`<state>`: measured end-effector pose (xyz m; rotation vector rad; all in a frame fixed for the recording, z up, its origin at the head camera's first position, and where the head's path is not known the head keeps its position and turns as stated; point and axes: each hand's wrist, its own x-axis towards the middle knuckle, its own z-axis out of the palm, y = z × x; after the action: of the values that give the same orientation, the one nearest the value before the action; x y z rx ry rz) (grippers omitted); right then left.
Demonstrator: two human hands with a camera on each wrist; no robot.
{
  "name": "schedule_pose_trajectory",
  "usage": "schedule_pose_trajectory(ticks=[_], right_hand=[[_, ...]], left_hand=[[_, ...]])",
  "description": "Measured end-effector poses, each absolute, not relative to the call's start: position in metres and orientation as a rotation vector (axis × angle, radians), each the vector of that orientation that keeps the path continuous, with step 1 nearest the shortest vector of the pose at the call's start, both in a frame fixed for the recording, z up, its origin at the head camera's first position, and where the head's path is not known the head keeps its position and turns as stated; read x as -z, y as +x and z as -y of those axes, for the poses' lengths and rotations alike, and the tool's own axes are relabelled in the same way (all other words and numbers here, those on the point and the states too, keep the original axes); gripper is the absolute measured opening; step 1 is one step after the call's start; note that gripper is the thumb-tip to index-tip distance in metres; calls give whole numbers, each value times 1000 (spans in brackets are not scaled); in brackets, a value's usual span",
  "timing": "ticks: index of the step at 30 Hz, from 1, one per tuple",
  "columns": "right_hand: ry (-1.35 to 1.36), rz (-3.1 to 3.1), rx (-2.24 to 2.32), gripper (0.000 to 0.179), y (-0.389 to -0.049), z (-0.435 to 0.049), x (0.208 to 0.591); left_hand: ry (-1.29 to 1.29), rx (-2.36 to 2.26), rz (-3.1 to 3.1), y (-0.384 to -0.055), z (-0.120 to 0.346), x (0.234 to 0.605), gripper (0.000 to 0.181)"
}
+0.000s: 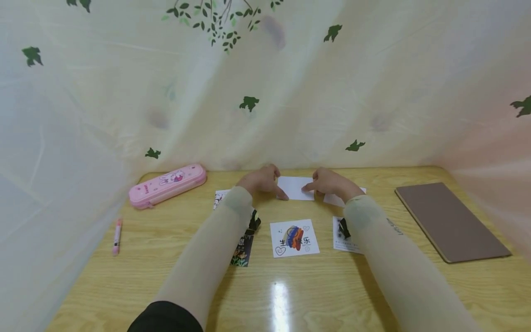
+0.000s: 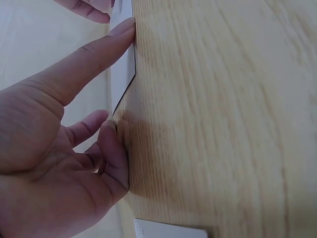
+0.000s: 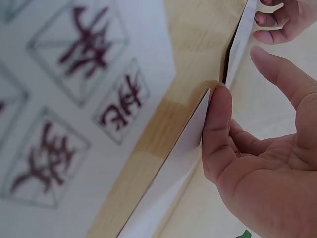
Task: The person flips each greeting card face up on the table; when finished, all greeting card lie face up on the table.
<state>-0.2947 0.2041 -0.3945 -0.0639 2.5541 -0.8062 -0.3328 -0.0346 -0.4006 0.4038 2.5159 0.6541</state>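
A blank white card (image 1: 294, 188) lies at the back of the table between my hands. My left hand (image 1: 262, 181) is at its left end; in the left wrist view, the straight thumb (image 2: 99, 55) rests on the card and the other fingers bend loosely beside its corner. My right hand (image 1: 332, 182) reaches the card's right part with an extended thumb. In the right wrist view its bent fingers (image 3: 218, 131) stand at the near corner of a second white card (image 3: 166, 188), which my right wrist partly covers in the head view.
A card with a colourful scribble (image 1: 294, 237) lies front centre. A dark flowered card (image 1: 242, 252) and a printed card (image 1: 346, 245) lie partly under my forearms. A pink pencil case (image 1: 168, 186) and a marker (image 1: 117, 236) are left, a brown notebook (image 1: 452, 223) right. A curtain hangs behind.
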Motion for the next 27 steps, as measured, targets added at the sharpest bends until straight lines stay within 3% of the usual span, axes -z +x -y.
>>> schedule_pose_trajectory(ticks=[12, 20, 27], right_hand=[[-30, -2534, 865, 34, -296, -204, 397], [-19, -2500, 991, 52, -297, -209, 396], [-34, -2501, 1043, 49, -297, -211, 398]], left_hand=[[374, -676, -2517, -330, 35, 401, 89], [427, -688, -2517, -331, 35, 401, 94], [442, -753, -2517, -331, 37, 403, 95]])
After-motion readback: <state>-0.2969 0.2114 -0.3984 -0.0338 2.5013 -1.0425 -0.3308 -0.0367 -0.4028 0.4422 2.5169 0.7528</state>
